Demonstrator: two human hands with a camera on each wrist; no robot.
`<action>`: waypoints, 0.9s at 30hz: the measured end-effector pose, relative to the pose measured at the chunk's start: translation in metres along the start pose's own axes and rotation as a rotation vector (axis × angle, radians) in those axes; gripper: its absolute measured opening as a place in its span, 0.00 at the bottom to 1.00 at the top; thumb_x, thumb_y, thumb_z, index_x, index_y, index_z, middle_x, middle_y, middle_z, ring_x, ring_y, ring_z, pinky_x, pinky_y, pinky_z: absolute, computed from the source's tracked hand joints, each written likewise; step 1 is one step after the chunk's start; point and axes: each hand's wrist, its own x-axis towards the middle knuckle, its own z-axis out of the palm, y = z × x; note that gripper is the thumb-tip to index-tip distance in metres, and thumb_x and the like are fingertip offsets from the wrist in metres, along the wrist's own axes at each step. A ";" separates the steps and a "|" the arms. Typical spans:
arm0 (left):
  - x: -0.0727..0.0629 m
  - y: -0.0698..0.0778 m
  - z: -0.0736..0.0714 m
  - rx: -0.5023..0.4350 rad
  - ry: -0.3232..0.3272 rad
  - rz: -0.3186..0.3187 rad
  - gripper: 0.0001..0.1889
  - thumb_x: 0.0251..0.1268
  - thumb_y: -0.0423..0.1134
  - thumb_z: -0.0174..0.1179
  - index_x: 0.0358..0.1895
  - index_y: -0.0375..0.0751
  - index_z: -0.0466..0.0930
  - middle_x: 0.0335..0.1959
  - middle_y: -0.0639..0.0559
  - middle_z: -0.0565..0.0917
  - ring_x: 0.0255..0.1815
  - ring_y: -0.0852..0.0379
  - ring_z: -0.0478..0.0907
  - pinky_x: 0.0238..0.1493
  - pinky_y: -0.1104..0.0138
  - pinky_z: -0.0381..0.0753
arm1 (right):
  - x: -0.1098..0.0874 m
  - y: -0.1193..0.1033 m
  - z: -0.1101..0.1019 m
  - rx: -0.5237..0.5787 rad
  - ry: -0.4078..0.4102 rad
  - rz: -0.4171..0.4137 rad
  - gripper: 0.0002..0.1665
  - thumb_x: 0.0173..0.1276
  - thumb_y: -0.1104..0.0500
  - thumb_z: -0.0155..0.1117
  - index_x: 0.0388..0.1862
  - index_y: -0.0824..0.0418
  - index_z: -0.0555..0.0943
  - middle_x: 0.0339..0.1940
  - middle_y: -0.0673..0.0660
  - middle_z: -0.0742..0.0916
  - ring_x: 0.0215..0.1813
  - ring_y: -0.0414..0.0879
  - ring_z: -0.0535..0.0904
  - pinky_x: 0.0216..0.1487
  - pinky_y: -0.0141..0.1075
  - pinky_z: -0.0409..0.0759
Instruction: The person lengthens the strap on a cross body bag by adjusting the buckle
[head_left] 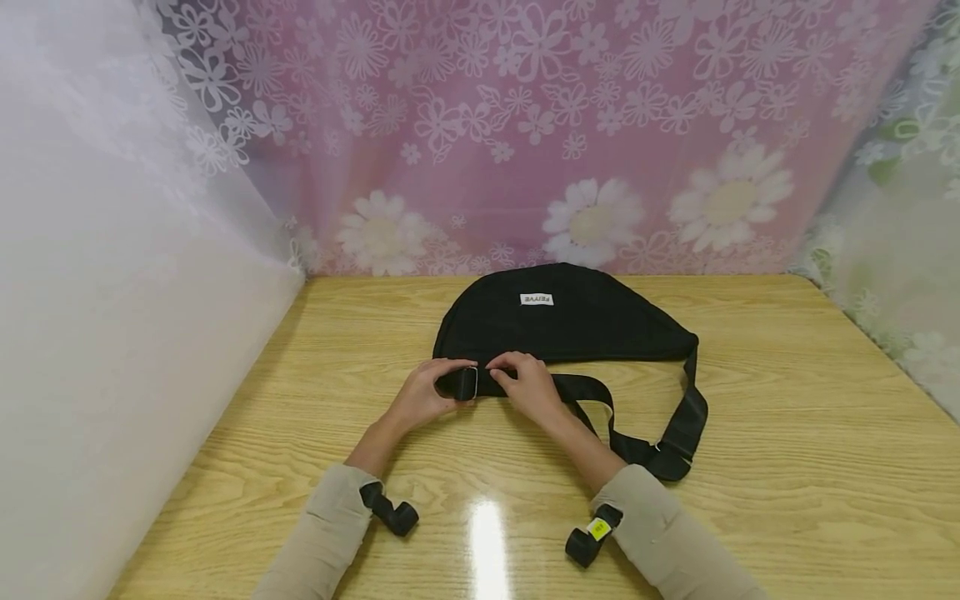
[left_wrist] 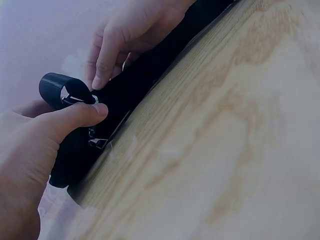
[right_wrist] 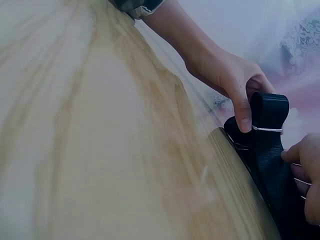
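A black half-moon bag with a small white label lies on the table, its straight edge facing me. My left hand grips a metal slider buckle on the black webbing strap, thumb on one side and fingers on the other. From the buckle stands a small loop of strap. Just right of it, my right hand has thumb and forefinger on the strap, pinching its edge; in the left wrist view this hand has its other fingers bent.
The strap's far part loops down on the right, with another buckle near its lowest bend. Wood-grain tabletop surrounds the bag. A pink flowered curtain hangs behind, and a white sheet hangs at the left.
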 end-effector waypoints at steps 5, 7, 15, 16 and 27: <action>0.001 0.001 -0.001 -0.008 -0.008 -0.011 0.29 0.40 0.36 0.75 0.53 0.44 0.79 0.47 0.51 0.81 0.49 0.53 0.75 0.52 0.58 0.71 | -0.004 0.001 -0.009 -0.059 -0.001 0.010 0.06 0.63 0.61 0.63 0.38 0.58 0.84 0.36 0.52 0.83 0.43 0.51 0.76 0.47 0.47 0.71; 0.001 0.001 -0.001 -0.002 -0.006 -0.007 0.29 0.40 0.36 0.75 0.53 0.44 0.79 0.47 0.51 0.81 0.49 0.53 0.75 0.51 0.58 0.71 | -0.005 0.002 -0.012 -0.085 0.005 0.014 0.05 0.63 0.61 0.63 0.37 0.59 0.84 0.35 0.52 0.83 0.42 0.51 0.76 0.46 0.47 0.71; 0.000 0.000 0.000 0.000 0.009 0.003 0.30 0.39 0.36 0.76 0.52 0.44 0.79 0.47 0.51 0.81 0.48 0.52 0.75 0.51 0.57 0.71 | -0.005 0.002 -0.012 -0.086 0.022 -0.014 0.03 0.62 0.63 0.64 0.34 0.60 0.84 0.33 0.52 0.84 0.39 0.50 0.78 0.40 0.44 0.75; -0.001 0.000 0.000 -0.001 0.009 0.002 0.30 0.39 0.36 0.76 0.52 0.44 0.79 0.47 0.51 0.81 0.49 0.52 0.75 0.51 0.57 0.71 | -0.004 0.003 -0.011 -0.083 0.023 -0.019 0.03 0.62 0.63 0.64 0.34 0.60 0.84 0.33 0.52 0.84 0.39 0.50 0.78 0.41 0.44 0.75; 0.000 -0.002 0.001 -0.009 0.006 0.003 0.29 0.40 0.36 0.75 0.53 0.44 0.79 0.48 0.51 0.80 0.50 0.53 0.75 0.51 0.57 0.71 | -0.001 0.001 -0.007 -0.063 0.032 -0.027 0.02 0.62 0.64 0.64 0.33 0.59 0.84 0.32 0.52 0.84 0.38 0.49 0.78 0.41 0.44 0.74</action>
